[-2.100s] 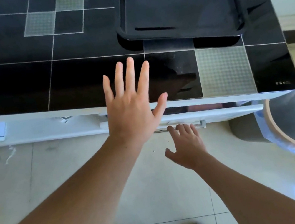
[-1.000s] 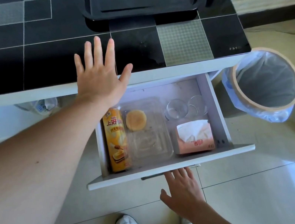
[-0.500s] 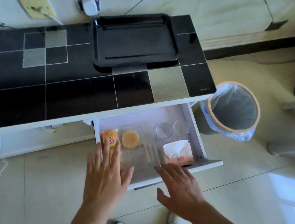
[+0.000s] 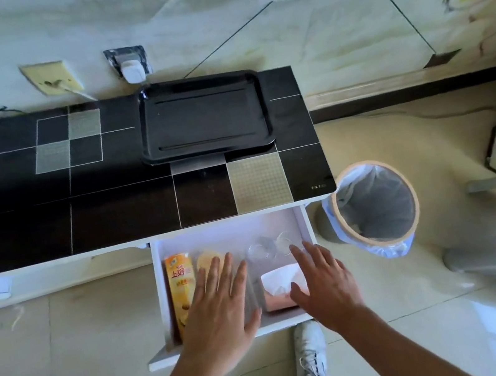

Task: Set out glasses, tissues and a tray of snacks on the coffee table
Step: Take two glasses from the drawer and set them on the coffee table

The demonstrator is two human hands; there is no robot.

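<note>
Both hands have moved over the opened drawer (image 4: 306,227); left hand (image 4: 217,304) and right hand (image 4: 323,280) are spread, grasping nothing; retrieval of glasses (image 4: 266,247) and tissues (image 4: 277,284) can begin.

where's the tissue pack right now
In the head view the tissue pack lies in the open drawer, front right, just in front of the glasses, with the right hand over its right edge.

A home living room: tiled coffee table (image 4: 119,209), wall sockets (image 4: 129,64), lined wastebasket (image 4: 374,206).
</note>
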